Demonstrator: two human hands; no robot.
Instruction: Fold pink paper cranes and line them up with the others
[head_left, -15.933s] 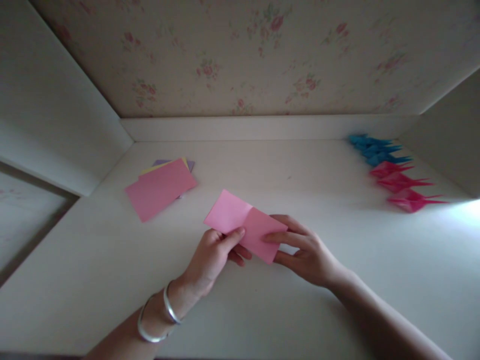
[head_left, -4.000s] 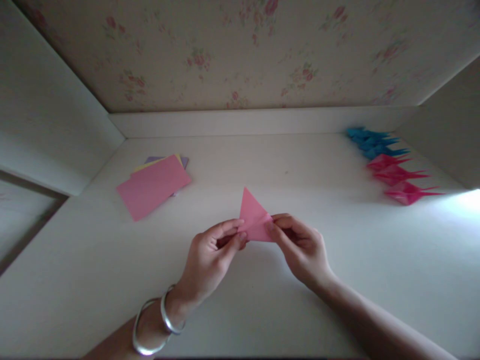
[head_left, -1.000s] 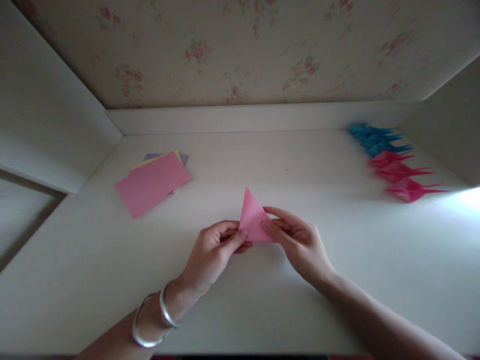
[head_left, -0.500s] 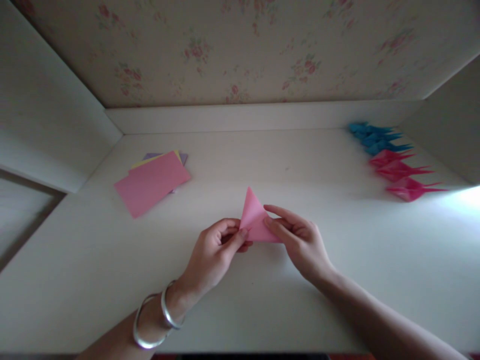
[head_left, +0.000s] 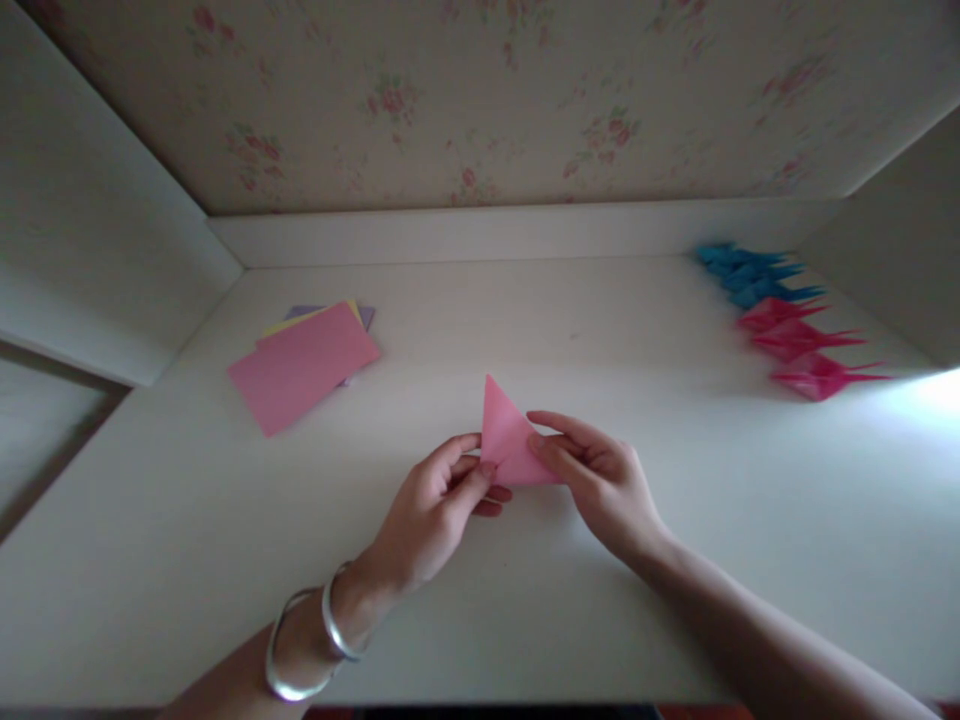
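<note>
A pink sheet of origami paper [head_left: 507,445], folded to a triangle with one point up, is held between both hands just above the white desk. My left hand [head_left: 442,510] pinches its lower left corner, thumb in front and fingers behind. On the slanted right edge, my right hand [head_left: 596,470] grips the paper between thumb and fingers, its index finger stretched along behind the edge. Part of the paper's lower right corner is hidden by the right thumb and hand.
On the left of the desk [head_left: 465,330] lies a stack of pink, yellow and purple paper [head_left: 307,365]. At the far right stand folded blue paper cranes [head_left: 757,275] and three folded pink ones [head_left: 806,345]. A low white ledge [head_left: 480,235] and flowered wallpaper border the back.
The triangle's upper tip has shifted slightly left, making its left edge more upright. My left fingers have spread a little lower behind the paper; the right hand has stayed almost still.
</note>
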